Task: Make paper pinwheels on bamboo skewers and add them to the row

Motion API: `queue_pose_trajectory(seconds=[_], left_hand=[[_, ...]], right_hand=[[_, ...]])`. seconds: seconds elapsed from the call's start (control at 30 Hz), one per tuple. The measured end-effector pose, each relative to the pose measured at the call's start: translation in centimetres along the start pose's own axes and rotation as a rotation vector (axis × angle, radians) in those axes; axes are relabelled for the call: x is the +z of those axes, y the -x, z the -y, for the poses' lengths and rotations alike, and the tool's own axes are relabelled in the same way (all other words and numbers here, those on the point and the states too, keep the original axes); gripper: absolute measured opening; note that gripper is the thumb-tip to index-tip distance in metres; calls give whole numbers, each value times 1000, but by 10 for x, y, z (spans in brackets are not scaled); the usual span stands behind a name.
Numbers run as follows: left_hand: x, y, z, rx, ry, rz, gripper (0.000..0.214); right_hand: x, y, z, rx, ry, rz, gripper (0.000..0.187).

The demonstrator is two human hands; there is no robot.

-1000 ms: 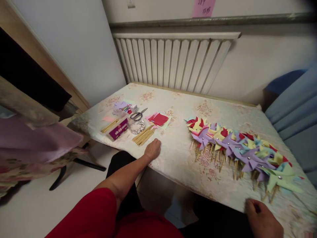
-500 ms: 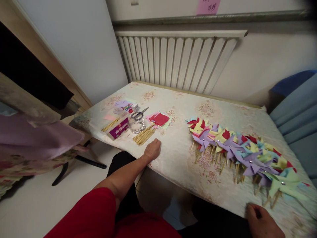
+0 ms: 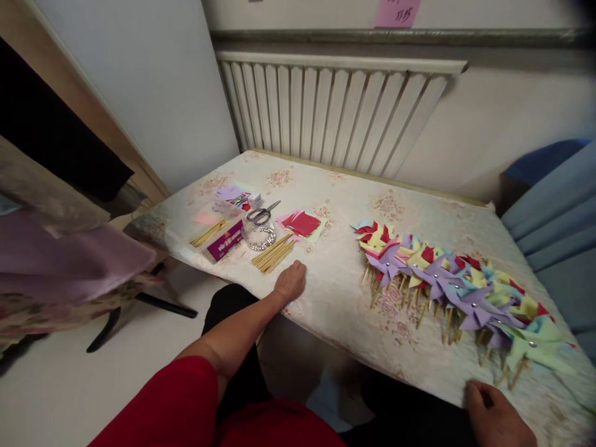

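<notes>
My left hand [image 3: 290,281] rests on the table's near edge with its fingers curled, just below a bundle of thin wooden sticks [image 3: 272,254]; I see nothing in it. At the bottom right, my right hand [image 3: 493,417] lies on the table edge with fingers bent under, and what they hold, if anything, is hidden. A long row of paper pinwheels on sticks [image 3: 459,281], in purple, yellow, red and pale green, runs across the right half of the table [image 3: 335,292].
Scissors [image 3: 261,215], a stack of coloured paper squares [image 3: 300,224], a purple box [image 3: 225,241], a clear bag of pins [image 3: 261,236] and more sticks [image 3: 207,234] lie at the left. A radiator [image 3: 335,112] stands behind. Blue fabric [image 3: 554,211] is at the right.
Both hands stay where they were. Only the camera has shifted slightly, so the table sits a little lower and to the right in view.
</notes>
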State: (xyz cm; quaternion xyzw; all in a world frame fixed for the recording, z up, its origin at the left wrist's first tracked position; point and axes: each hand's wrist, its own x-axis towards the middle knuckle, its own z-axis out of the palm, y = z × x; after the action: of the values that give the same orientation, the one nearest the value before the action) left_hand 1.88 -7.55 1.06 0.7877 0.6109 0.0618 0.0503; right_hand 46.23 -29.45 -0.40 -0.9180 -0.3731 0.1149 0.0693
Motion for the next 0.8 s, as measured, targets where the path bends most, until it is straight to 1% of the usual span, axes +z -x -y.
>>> queue_pose_trajectory(seconds=[0.17,0.27,0.4,0.6,0.7,0.8], left_hand=[[-2,-1,2,5,30,19,22],[-2,-3,3,21,54,21,26],[-3,-8,5,55,88,17,26],[-3,-19,11,119,126,25,27],[0,-25,14,157,146,28,27],[3,-30,18,187,175,14,27]], right_hand=[[1,2,1,-13,-1,-53,43],[5,4,-1,-2,-25,-74,43],[12,10,0,-30,-49,-142,39],[16,16,3,2,-35,-164,40],[16,18,6,19,-39,-186,41],[16,25,15,11,-44,-212,42]])
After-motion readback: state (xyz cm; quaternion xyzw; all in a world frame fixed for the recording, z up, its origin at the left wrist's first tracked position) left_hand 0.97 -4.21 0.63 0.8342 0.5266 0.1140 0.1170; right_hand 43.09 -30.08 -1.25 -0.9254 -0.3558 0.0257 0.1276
